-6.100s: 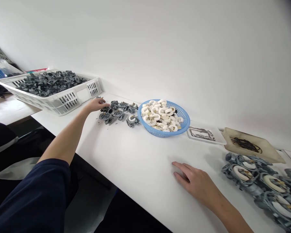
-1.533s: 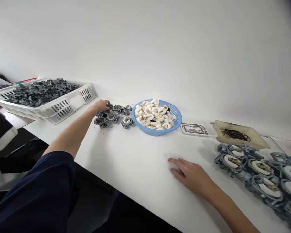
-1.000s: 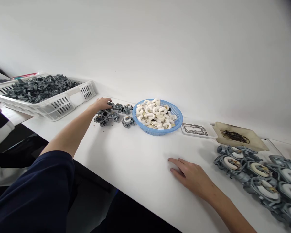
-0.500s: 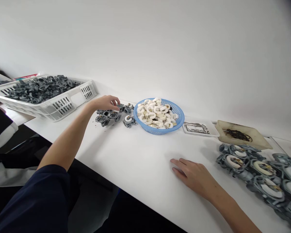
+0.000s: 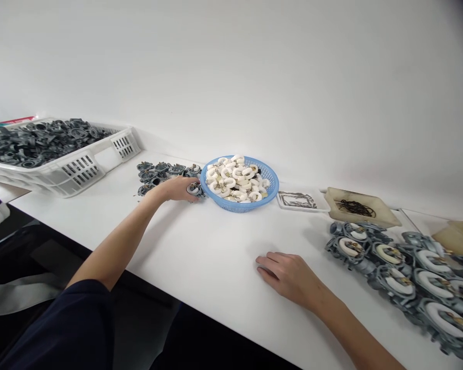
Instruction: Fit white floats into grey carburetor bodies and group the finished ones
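Your left hand (image 5: pixel 177 188) reaches across the table (image 5: pixel 200 262) with its thumb and forefinger on either side of a small metal part (image 5: pixel 194 190); whether the fingers press firmly on it cannot be told from this view. Your right hand (image 5: pixel 287 277) lies palm down on the table, its fingers loosely extended and slightly apart, well away from that part. The part sits at the fingertips of your left hand, just beside the rim of the blue basket (image 5: pixel 242 206); it bears a white ring on its upper face.

Behind your left hand stands a group of similar grey parts (image 5: pixel 148 174), irregular in outline, with dull metallic surfaces. To the right of your right hand, a larger cluster of metal parts (image 5: pixel 395 280) shows curved white and cream inserts with brass-coloured pieces.

Note the materials: the basket is round, perforated plastic, heaped with smooth white loops (image 5: pixel 237 181). Beside it, a shallow translucent tray (image 5: pixel 319 206) contains thin dark strips; next, a yellowed plastic box (image 5: pixel 388 218) holds a tangle of dark, slender loops (image 5: pixel 357 208). At far left, a slotted white plastic crate (image 5: pixel 67 186) is filled with dark grey castings (image 5: pixel 50 141). The tabletop is smooth and white.
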`<state>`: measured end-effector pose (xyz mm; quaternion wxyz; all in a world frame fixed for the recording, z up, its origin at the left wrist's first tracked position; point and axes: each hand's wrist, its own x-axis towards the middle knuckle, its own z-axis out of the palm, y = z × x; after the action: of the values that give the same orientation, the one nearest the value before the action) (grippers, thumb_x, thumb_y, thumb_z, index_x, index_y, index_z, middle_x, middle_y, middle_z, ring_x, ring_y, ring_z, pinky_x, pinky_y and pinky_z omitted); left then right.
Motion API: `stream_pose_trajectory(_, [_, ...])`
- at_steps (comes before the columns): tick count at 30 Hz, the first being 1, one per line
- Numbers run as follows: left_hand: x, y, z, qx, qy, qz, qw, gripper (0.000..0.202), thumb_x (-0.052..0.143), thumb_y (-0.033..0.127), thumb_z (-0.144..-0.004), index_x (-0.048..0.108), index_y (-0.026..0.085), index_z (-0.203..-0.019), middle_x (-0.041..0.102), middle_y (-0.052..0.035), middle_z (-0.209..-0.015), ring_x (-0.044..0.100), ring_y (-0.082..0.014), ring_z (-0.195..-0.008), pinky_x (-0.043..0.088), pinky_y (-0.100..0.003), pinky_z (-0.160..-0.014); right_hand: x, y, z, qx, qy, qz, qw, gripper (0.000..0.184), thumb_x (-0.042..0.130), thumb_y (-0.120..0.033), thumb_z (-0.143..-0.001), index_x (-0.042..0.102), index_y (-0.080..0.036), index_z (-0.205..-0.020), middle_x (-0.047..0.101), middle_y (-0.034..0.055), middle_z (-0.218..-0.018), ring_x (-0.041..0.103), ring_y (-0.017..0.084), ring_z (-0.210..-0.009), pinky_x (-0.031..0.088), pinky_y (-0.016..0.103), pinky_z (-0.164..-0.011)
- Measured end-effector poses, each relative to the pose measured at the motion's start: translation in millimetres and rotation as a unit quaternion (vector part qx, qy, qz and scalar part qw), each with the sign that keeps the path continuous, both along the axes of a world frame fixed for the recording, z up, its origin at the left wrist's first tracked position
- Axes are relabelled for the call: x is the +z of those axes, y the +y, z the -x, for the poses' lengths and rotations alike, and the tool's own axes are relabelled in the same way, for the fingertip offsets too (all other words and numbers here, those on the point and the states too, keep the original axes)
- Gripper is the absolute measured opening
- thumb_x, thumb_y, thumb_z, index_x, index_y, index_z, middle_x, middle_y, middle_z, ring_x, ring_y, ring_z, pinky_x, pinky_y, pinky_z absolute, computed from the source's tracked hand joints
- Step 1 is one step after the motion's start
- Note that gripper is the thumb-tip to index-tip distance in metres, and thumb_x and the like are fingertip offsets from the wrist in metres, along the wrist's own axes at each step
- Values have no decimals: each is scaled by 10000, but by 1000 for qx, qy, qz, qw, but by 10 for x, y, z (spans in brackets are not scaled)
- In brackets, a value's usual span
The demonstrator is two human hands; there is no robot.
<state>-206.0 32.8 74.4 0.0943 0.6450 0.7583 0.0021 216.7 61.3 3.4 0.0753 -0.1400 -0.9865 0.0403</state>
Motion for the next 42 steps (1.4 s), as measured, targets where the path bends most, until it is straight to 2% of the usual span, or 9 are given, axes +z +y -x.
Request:
stream_pose_trajectory(6, [-86, -24, 1, 12, 12, -51, 999, 707, 600, 634, -834, 561, 261, -1433, 745, -73, -1103, 666, -317, -1061, 485, -344, -888, -16, -13, -5, 9, -2, 4, 1000, 260, 436, -217, -1049, 691, -208, -999, 698, 20, -830, 659, 156, -710, 355, 288, -575])
stream_pose_trajectory(11, [67, -424, -150, 46, 63, -125, 989, 639, 670, 472, -782, 588, 228, -1366, 742, -105, -1075, 684, -365, -992, 489, -395, -850, 52, -29, -2, 16, 34, -19, 999, 254, 445, -203, -1043, 697, -197, -1011, 691, 26, -800, 652, 151, -673, 369, 285, -558])
stream_pose_trajectory(14, [240, -770, -425, 23, 79, -277, 957, 598, 703, 474, -795, 564, 266, -1339, 734, -75, -1048, 684, -345, -976, 475, -444, -945, 154, -9, -24, 12, 113, -34, 993, 221, 480, -185, -1030, 690, -191, -1098, 709, 38, -836, 659, 143, -680, 418, 272, -581])
stream_pose_trajectory(18, [324, -889, -1078, -118, -44, -382, 916, 474, 722, 385, -821, 581, 287, -1263, 708, -57, -1064, 667, -296, -995, 496, -425, -935, 286, 23, -61, -7, 274, -22, 962, 193, 592, -162, -977, 667, -199, -1152, 711, 35, -862, 650, 132, -682, 493, 263, -619])
stream_pose_trajectory(20, [223, -771, -1466, -178, -149, -392, 890, 482, 729, 320, -818, 580, 282, -1274, 702, -57, -1105, 662, -279, -1021, 511, -407, -930, 334, 19, -69, -18, 354, -17, 935, 223, 627, -160, -948, 664, -218, -1160, 701, 28, -837, 631, 132, -648, 501, 260, -582])
stream_pose_trajectory(23, [-63, -522, -1969, -170, -306, -417, 839, 544, 730, 251, -787, 563, 259, -1305, 684, -66, -1141, 659, -254, -997, 532, -386, -887, 386, -12, -69, -26, 447, -27, 894, 270, 643, -202, -925, 660, -233, -1192, 682, 41, -838, 594, 143, -617, 499, 270, -527])
stream_pose_trajectory(26, [-353, -337, -2237, -223, -341, -380, 830, 572, 738, 213, -762, 569, 252, -1307, 693, -53, -1042, 650, -245, -933, 523, -398, -855, 401, -33, -63, -28, 446, -19, 894, 359, 654, -239, -916, 626, -218, -1273, 671, 69, -914, 604, 159, -680, 532, 289, -570])
stream_pose_trajectory(34, [-799, -344, -2169, -277, -266, -354, 853, 685, 710, 197, -754, 502, 258, -1404, 703, -74, -1094, 642, -260, -946, 505, -422, -848, 173, 25, -57, -25, 310, 27, 950, 221, 590, -246, -966, 671, -214, -1169, 676, 43, -956, 644, 121, -730, 539, 235, -635])
stream_pose_trajectory(42, [-808, -369, -2164, -257, -290, -343, 856, 516, 721, 184, -704, 532, 267, -1176, 696, -51, -1019, 628, -248, -885, 522, -398, -779, 135, 58, -86, -6, 286, 20, 958, 244, 642, -282, -928, 663, -214, -1162, 724, 41, -1025, 691, 126, -772, 557, 239, -642])
